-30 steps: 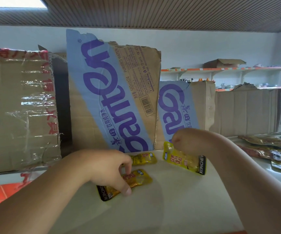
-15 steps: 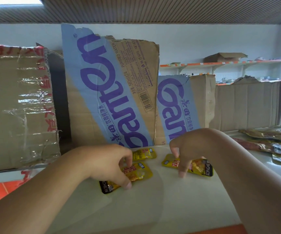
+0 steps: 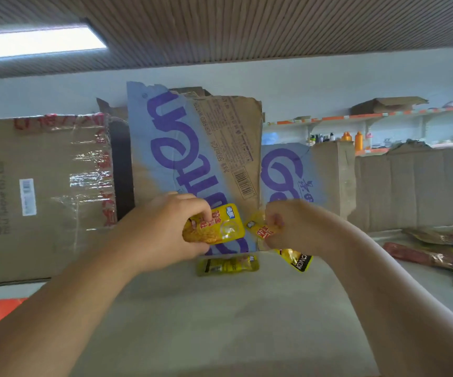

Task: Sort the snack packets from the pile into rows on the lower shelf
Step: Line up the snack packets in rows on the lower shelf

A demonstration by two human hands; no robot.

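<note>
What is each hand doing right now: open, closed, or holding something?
Left hand: closed, holding a yellow snack packet.
Right hand: closed, fingers pinching a second yellow packet.

Light was soft, even and bright. Up and left of the tall torn brown cardboard box with blue-and-purple print (image 3: 192,159), a rectangular white ceiling light panel (image 3: 35,42) was blown out. Left of that box, clear tape (image 3: 90,178) on a wide brown cardboard carton (image 3: 29,213) threw streaky glare. In front of the box, the glossy yellow snack packet (image 3: 220,227) gripped by the left hand (image 3: 165,229) carried a small sheen; the second yellow snack packet (image 3: 260,231) pinched by the right hand (image 3: 296,227) was smeared. Below it, the pale matte shelf top (image 3: 220,322) held faint shadow. Frame edges bowed and softened.
</note>
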